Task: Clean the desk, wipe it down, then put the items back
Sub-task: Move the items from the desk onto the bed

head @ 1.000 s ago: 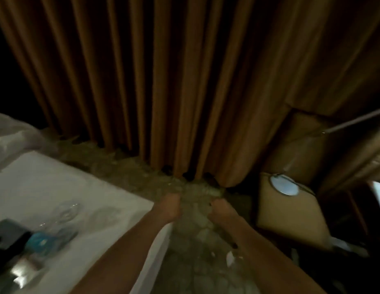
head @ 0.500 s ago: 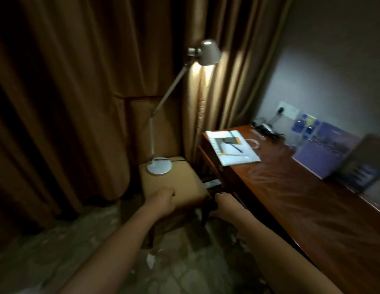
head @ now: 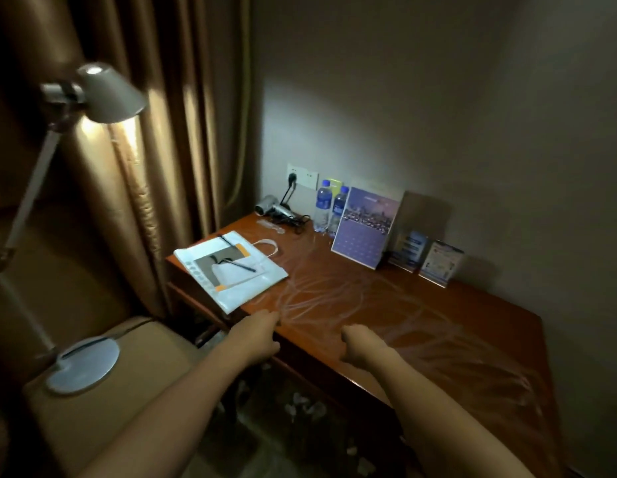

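Observation:
The brown wooden desk (head: 420,326) shows pale wipe streaks across its middle and right. My left hand (head: 262,334) hovers at the desk's front-left edge, fingers loosely curled, holding nothing. My right hand (head: 360,345) hangs just above the front of the desktop, also loosely curled and holding nothing. A white paper bag (head: 231,270) with a black pen (head: 236,263) on it lies flat at the desk's left end. Along the back wall stand a hair dryer (head: 272,210), two water bottles (head: 329,210), a purple calendar card (head: 365,229) and small sign stands (head: 441,262).
A padded tan stool (head: 103,408) stands left of the desk with a lit desk lamp (head: 107,94) on it, its round base (head: 82,363) on the seat. Brown curtains (head: 169,132) hang behind. A wall socket (head: 301,177) holds the dryer's plug. Patterned floor lies below the desk.
The view has swung right, from the curtain and a white bed corner past the stool to the desk. Both hands now reach over the desk's front edge, still holding nothing.

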Demonstrator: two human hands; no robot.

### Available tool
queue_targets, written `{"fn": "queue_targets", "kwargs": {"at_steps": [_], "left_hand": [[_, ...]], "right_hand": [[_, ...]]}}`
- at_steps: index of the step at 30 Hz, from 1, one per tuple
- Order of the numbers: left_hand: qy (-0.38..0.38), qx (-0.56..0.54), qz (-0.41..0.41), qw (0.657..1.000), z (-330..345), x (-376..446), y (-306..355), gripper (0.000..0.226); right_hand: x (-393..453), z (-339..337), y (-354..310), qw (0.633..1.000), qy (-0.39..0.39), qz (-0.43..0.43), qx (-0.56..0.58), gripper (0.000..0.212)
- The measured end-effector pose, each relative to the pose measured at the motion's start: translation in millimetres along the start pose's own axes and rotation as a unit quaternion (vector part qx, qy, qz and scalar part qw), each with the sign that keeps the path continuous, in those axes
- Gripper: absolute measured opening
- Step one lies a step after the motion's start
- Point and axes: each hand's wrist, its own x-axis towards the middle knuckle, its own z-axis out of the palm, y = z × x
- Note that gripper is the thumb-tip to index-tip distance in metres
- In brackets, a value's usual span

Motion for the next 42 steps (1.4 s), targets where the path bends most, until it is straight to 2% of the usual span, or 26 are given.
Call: {"fn": "queue_targets", "kwargs": {"at_steps": [4, 8, 13, 19, 27, 32, 36, 39, 42], "left_hand": [[-0.017, 0.024, 0.05, 0.998, -15.9, 54.7, -0.6, 0.039], [-0.031, 0.045, 0.07, 0.996, -20.5, 109.2, 15.1, 0.038], [-0.048, 0.004, 0.121, 0.992, -13.5, 187.1, 66.9, 0.045], [-0.082, 0.035, 0.165, 0.982, 15.7, 282.1, 143.9, 0.053], [-0.068, 0.053, 0.164, 0.983, 19.7, 407.7, 236.0, 0.062], [-0.07, 0.054, 0.156, 0.984, 3.9, 475.4, 266.7, 0.07], [-0.057, 0.038, 0.174, 0.982, -0.6, 524.5, 285.1, 0.072], [-0.055, 0.018, 0.157, 0.986, 7.7, 553.5, 291.7, 0.08], [-0.044, -0.051, 0.117, 0.991, 25.0, 577.5, 291.0, 0.089]], "right_hand": [[31.3, -11.4, 9.5, 0.998, 0.032, 0.021, 0.042, 0.043], [41.3, -9.6, 34.0, 0.996, 0.03, 0.058, 0.061, 0.04], [55.8, -15.1, 106.7, 0.979, 0.046, 0.146, 0.131, 0.04], [89.6, -23.2, 208.1, 0.942, 0.075, 0.25, 0.209, 0.042], [157.0, -68.7, 321.2, 0.935, 0.121, 0.258, 0.211, 0.043], [193.5, -108.4, 371.2, 0.94, 0.14, 0.26, 0.172, 0.048], [229.2, -136.7, 404.4, 0.929, 0.197, 0.27, 0.159, 0.059], [257.3, -143.6, 425.5, 0.912, 0.237, 0.273, 0.196, 0.067], [281.4, -140.9, 441.3, 0.895, 0.244, 0.264, 0.265, 0.067]]}}
